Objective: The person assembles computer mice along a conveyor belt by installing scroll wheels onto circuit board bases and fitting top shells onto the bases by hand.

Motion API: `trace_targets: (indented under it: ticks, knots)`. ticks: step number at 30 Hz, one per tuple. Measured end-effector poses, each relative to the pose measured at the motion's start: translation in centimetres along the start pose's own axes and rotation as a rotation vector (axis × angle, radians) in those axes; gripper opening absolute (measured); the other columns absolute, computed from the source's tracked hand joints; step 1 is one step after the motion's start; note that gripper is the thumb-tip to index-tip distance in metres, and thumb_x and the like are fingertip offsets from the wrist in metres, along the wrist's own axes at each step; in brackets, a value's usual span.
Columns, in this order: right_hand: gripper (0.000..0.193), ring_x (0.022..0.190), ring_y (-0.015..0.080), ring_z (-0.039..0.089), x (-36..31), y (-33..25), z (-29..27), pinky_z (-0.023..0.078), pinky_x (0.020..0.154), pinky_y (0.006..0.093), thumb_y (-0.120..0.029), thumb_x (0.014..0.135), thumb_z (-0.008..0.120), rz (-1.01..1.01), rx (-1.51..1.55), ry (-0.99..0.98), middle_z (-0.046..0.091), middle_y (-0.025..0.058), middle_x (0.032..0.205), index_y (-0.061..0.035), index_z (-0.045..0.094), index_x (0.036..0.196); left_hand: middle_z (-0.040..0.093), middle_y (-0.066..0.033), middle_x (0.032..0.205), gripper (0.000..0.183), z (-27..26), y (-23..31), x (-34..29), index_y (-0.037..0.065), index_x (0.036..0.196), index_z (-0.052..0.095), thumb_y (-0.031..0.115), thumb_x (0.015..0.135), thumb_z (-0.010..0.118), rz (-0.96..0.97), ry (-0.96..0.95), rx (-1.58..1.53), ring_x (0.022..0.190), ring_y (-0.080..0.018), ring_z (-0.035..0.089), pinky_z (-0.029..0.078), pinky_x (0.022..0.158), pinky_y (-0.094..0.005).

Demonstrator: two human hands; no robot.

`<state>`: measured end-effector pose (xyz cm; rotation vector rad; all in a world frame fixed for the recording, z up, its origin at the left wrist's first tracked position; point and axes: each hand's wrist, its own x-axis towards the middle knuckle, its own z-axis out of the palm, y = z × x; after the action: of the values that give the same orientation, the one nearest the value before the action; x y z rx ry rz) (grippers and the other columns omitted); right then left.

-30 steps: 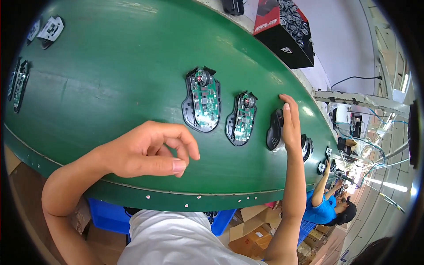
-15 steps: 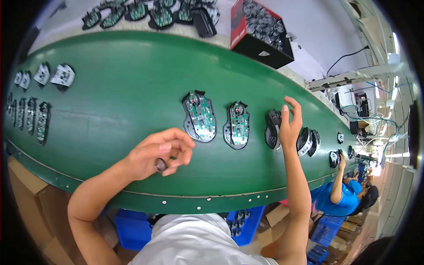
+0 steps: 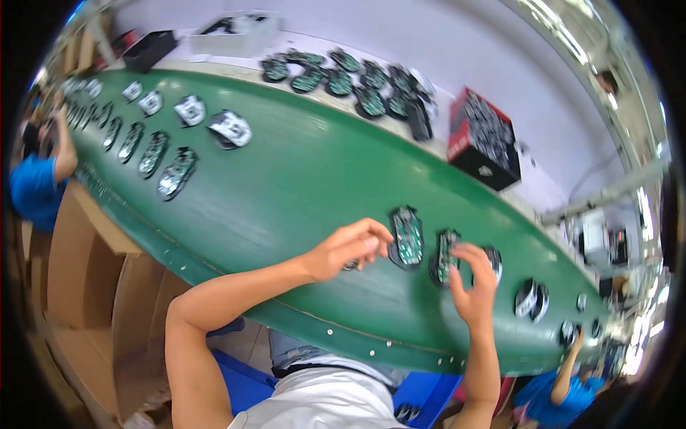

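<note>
My left hand has its fingers curled round a small dark round piece, mostly hidden beneath them. Just right of it, on the green belt, lies an opened computer mouse base with its circuit board showing. My right hand is open, thumb and fingers apart, beside a second opened mouse base; whether it touches this base I cannot tell. Behind its fingers, a mouse with a light-coloured part is partly covered.
Mouse bases and light-coloured shells stand in rows on the belt at left. More bases lie on the back ledge, beside a red-and-black box of small dark parts. Co-workers in blue sit at both ends.
The view has swung left, showing more of the belt's left end. My right hand has shifted from the closed mouse to the second opened base. My left hand is nearer the first base.
</note>
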<state>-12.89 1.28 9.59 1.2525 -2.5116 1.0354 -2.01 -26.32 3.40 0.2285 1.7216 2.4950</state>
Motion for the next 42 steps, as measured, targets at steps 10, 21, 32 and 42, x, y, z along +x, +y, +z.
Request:
trace_targets:
  ticks: [10,21,32,42]
  knots:
    - [0.015,0.087,0.0299,0.065,-4.2,-2.6,5.4,0.052,0.078,0.0388,-0.001,0.075,0.07,-0.305,0.1,-0.182,0.069,0.0101,0.092,-0.0064,0.07,0.09,0.058,-0.0094,0.092,0.016,-2.2,-0.8,1.0,0.008,0.092,0.061,0.017,0.083,0.07,0.439,0.363,1.41,0.089,-0.0273,0.056,0.045,0.078,-0.0406]
    - [0.012,0.085,0.0302,0.065,-4.4,-1.2,4.7,0.051,0.079,0.0384,-0.001,0.078,0.068,-0.168,0.382,-0.18,0.07,0.0115,0.09,-0.0046,0.071,0.089,0.036,-0.0221,0.15,0.081,-22.9,13.6,1.3,0.014,0.144,0.042,0.05,0.079,0.075,-0.237,1.374,1.64,0.13,-0.0482,0.041,0.039,0.107,-0.0543]
    - [0.008,0.086,0.0283,0.066,-5.3,-0.9,4.9,0.052,0.079,0.0373,-0.008,0.081,0.068,-0.176,0.379,-0.182,0.071,0.0093,0.091,-0.0055,0.072,0.088,0.022,-0.0209,0.159,0.072,-30.3,11.4,-3.3,0.024,0.138,0.059,0.072,0.084,0.054,-0.469,1.466,1.306,0.137,-0.0496,0.034,0.029,0.115,-0.0534]
    - [0.009,0.086,0.0282,0.066,-5.0,-0.1,4.1,0.052,0.079,0.0373,-0.01,0.084,0.067,-0.169,0.366,-0.197,0.071,0.0097,0.092,-0.0061,0.072,0.09,0.023,-0.0234,0.158,0.061,-18.6,6.0,4.2,0.022,0.133,0.062,0.059,0.084,0.063,-0.288,1.237,1.358,0.135,-0.0517,0.035,0.027,0.114,-0.0568]
